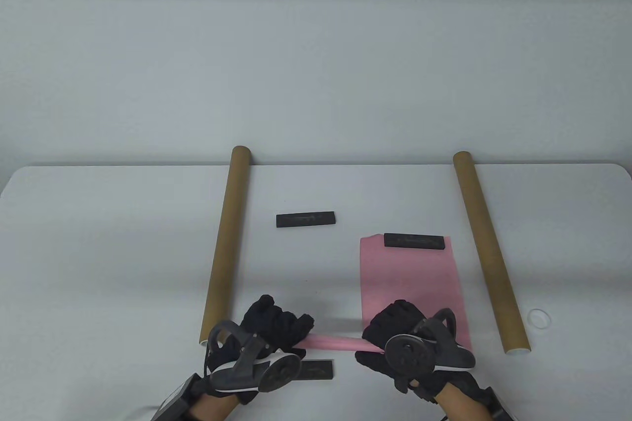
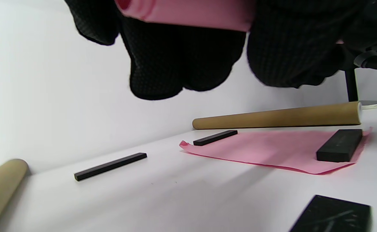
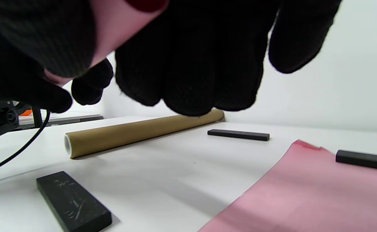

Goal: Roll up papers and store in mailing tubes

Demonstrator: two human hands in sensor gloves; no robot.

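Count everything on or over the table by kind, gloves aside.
Brown mailing tubes: 2
Black bars: 4 (one is hidden behind the right hand in the table view)
Flat pink sheet: 1
Rolled pink paper: 1
Small white ring: 1
Total: 9

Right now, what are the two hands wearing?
Both the left hand and right hand wear black knit gloves. A dark grey ringed tracker with a round disc and white trim is strapped behind each. A thin black cable shows in the right wrist view.
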